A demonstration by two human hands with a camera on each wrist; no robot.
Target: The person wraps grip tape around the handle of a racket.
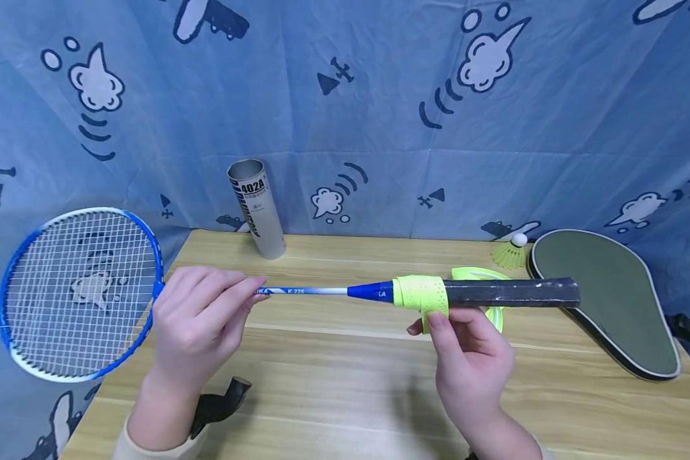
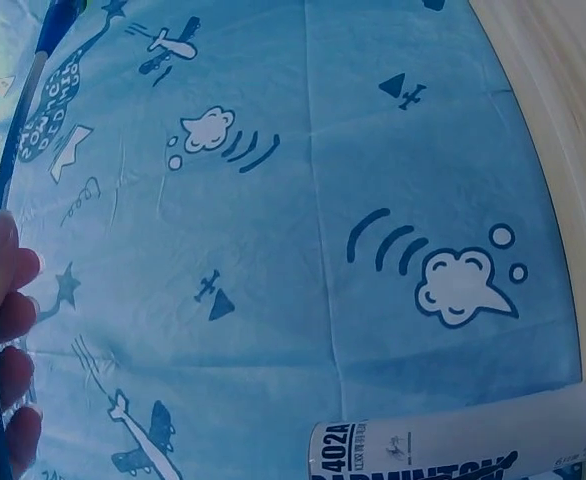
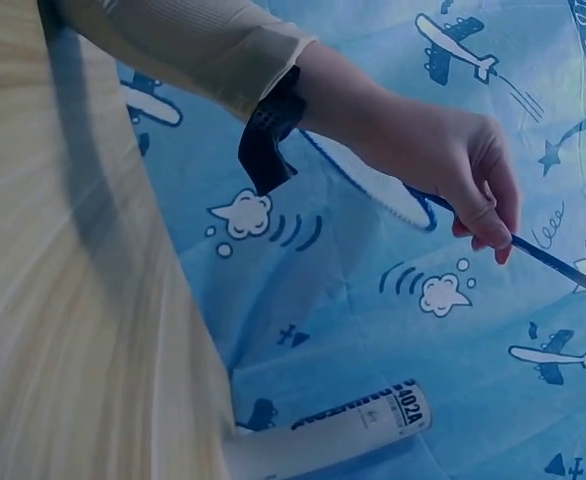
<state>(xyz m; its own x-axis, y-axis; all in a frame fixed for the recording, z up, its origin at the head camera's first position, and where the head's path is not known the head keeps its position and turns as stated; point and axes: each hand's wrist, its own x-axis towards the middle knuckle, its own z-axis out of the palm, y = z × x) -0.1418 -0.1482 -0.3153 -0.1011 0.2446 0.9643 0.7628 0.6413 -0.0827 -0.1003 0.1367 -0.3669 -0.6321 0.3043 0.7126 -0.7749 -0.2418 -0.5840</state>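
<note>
One broad blue cloth (image 1: 379, 96), printed with planes and clouds, fills the background as we look forward. Below it we see the wooden table (image 1: 333, 358). The badminton racket (image 1: 370, 292) lies crosswise in front of us, its strung blue-and-white head at the left and its black handle (image 1: 512, 293) pointing right. At the table's right side we find a dark green paddle-shaped case (image 1: 598, 287), partly behind the handle's end; near the back edge, to the left, a pale tube (image 1: 260, 211) marked 402A stands upright.

The left hand (image 1: 201, 316) pinches the slim shaft near the head, so the head lies just beyond the grip on one side and the cone and handle extend on the other. The right hand (image 1: 471, 358) sits beneath the handle, thumb and fingers together on the hanging end of the yellow tape (image 1: 420, 292). That tape wraps the handle next to the blue cone, directly above the pinch. More yellow strip (image 1: 477, 273) curves behind the handle; we cannot tell whether it joins the wrap. Near the case we see a yellow shuttlecock (image 1: 510, 252).
</note>
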